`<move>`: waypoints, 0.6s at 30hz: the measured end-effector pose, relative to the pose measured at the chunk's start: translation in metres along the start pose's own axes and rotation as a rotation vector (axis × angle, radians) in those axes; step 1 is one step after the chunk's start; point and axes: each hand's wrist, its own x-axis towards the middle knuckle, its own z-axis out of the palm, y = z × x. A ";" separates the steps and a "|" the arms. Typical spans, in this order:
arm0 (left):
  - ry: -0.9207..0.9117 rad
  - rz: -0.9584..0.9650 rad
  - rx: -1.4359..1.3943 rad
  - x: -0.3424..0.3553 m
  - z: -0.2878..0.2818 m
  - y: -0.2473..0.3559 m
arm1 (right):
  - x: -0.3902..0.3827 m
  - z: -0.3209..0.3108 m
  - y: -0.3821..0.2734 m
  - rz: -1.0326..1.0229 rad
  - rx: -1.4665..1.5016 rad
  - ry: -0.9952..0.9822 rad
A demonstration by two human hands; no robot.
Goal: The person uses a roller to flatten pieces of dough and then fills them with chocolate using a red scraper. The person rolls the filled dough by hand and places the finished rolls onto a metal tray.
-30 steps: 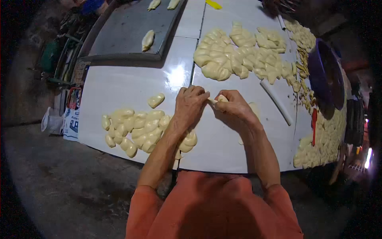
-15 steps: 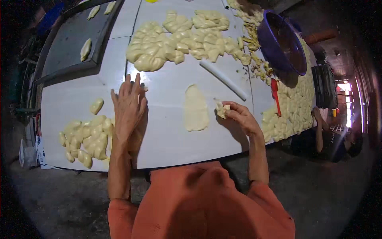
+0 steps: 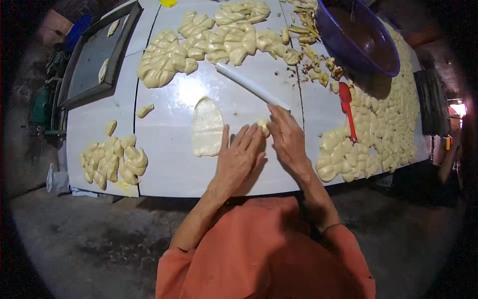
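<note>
A flattened oblong of pale dough (image 3: 208,130) lies on the white tabletop in front of me. To its right, a small lump of the pale stuff (image 3: 263,127) rests between my two hands. My left hand (image 3: 238,158) is held low with its fingers stretched out, their tips beside that lump. My right hand (image 3: 288,142) has straight fingers too, with the thumb side against the lump and the fingertips by the lower end of a white rolling pin (image 3: 251,85). Neither hand has its fingers wrapped round anything.
Dough pieces (image 3: 114,160) are heaped at left, more dough (image 3: 169,57) beyond, and many pieces (image 3: 388,124) at right under a red spatula (image 3: 347,109). A purple basin (image 3: 383,70) with brown contents stands far right, a metal tray (image 3: 87,97) far left. One small piece (image 3: 145,110) lies alone.
My left hand has come rightward, past the flattened dough, to the right hand. The lump pinched in my right hand is now on the table. The view has shifted.
</note>
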 end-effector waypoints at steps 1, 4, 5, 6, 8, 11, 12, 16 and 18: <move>0.017 0.016 0.057 0.004 0.007 0.005 | -0.003 -0.003 0.003 0.001 0.016 -0.008; -0.068 -0.062 0.149 0.010 0.021 0.021 | -0.012 -0.006 0.016 -0.292 -0.130 -0.258; -0.094 -0.145 0.166 0.011 0.025 0.026 | -0.016 -0.003 0.025 -0.316 -0.243 -0.277; -0.115 -0.169 0.126 0.006 0.027 0.027 | -0.019 0.001 0.034 -0.340 -0.355 -0.296; -0.103 -0.171 0.161 0.001 0.021 0.025 | -0.020 -0.002 0.041 -0.345 -0.434 -0.329; -0.102 -0.187 0.197 -0.002 0.022 0.026 | -0.030 -0.009 0.048 -0.338 -0.469 -0.343; -0.107 -0.199 0.216 -0.002 0.020 0.025 | -0.029 -0.011 0.048 -0.346 -0.471 -0.336; -0.082 -0.201 0.240 -0.001 0.020 0.022 | -0.023 -0.017 0.045 -0.362 -0.532 -0.341; -0.098 -0.187 0.236 -0.001 0.013 0.023 | -0.015 -0.029 0.040 -0.355 -0.517 -0.360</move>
